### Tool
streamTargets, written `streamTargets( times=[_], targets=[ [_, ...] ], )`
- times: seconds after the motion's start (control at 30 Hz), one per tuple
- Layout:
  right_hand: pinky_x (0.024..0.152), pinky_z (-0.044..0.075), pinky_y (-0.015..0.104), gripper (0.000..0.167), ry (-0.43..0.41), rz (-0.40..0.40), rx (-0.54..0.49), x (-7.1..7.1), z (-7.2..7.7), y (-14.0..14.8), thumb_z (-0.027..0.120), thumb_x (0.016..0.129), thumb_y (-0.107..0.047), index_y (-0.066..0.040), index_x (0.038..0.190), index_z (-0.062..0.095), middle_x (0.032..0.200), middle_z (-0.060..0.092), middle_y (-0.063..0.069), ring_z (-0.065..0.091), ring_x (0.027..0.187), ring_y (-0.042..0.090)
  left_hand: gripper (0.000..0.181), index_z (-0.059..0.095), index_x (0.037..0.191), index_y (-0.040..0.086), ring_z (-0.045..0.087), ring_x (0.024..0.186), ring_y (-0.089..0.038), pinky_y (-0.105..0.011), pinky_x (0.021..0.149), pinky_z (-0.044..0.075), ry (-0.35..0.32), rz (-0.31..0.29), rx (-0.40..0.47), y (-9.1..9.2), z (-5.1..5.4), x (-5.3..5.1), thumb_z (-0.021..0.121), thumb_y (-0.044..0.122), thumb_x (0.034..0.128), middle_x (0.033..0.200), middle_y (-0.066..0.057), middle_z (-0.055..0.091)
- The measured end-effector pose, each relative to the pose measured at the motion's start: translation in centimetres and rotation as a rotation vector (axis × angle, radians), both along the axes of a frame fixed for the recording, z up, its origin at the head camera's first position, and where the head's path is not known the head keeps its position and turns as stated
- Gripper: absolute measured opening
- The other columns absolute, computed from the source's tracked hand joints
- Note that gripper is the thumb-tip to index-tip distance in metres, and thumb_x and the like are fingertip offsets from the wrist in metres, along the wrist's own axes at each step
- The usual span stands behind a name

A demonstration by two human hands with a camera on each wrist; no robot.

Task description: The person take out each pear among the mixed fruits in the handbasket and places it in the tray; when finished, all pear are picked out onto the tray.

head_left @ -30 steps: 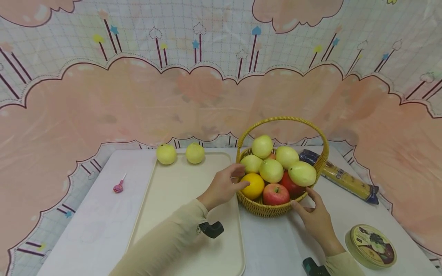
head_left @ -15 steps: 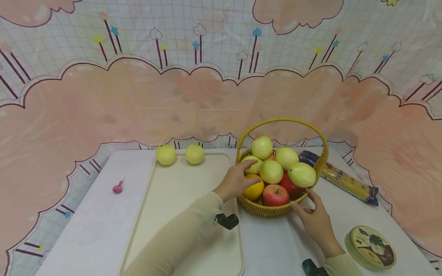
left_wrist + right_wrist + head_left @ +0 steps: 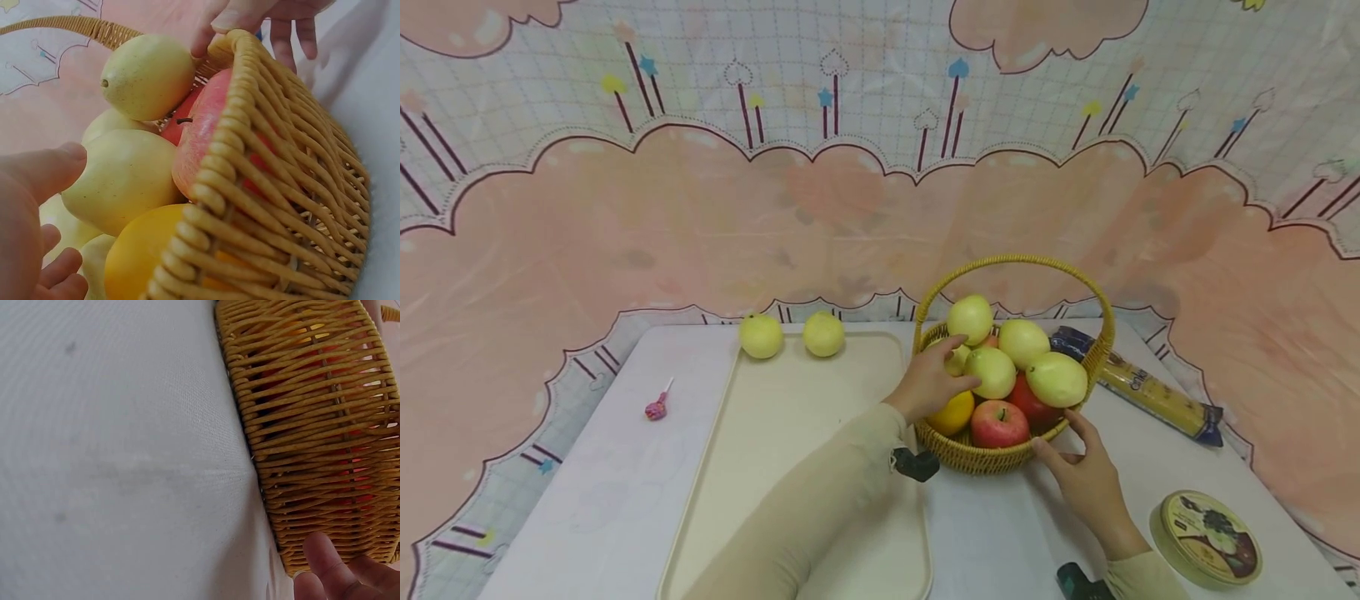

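Observation:
A yellow wicker basket (image 3: 981,461) stands upright, heaped with pale green pears (image 3: 992,372), red apples (image 3: 1000,423) and an orange (image 3: 953,415). My left hand (image 3: 928,385) reaches over its left side, thumb and fingers spread around a pear partly hidden beneath the hand. In the left wrist view, the thumb (image 3: 53,169) lies close against the front pear (image 3: 125,181); whether it touches is unclear. My right hand (image 3: 1088,483) holds the basket's front right rim between thumb and fingers. Its fingertips (image 3: 325,553) lie against the woven wall in the right wrist view.
A cream tray (image 3: 797,467) lies left of the basket, with two pears (image 3: 823,333) at its far edge. Farther left is a lollipop (image 3: 657,407). To the right are a long yellow packet (image 3: 1150,387) and a round tin (image 3: 1210,537).
My left hand has moved right and slightly up, from the basket's left rim beside the orange to over the pears. The right hand has stayed on the rim.

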State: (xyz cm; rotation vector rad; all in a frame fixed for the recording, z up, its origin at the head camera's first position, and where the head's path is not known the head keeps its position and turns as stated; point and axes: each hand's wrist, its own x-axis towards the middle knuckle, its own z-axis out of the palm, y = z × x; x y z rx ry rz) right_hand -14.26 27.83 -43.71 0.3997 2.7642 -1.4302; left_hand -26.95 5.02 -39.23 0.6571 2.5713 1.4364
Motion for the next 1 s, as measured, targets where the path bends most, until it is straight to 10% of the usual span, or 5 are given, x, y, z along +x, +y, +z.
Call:
streamTargets(
  times=[1.0],
  targets=[
    [0.071, 0.053, 0.031, 0.090, 0.012, 0.004, -0.005, 0.0, -0.2, 0.1, 0.064, 0.095, -0.050, -0.010, 0.159, 0.016, 0.160, 0.019, 0.026, 0.058, 0.118, 0.040, 0.070, 0.049, 0.147, 0.007, 0.049, 0.121, -0.019, -0.030, 0.103, 0.042, 0.095, -0.055, -0.104, 2.2, -0.6, -0.3, 0.080, 0.024, 0.0865, 0.134, -0.009, 0.053]
  ],
)
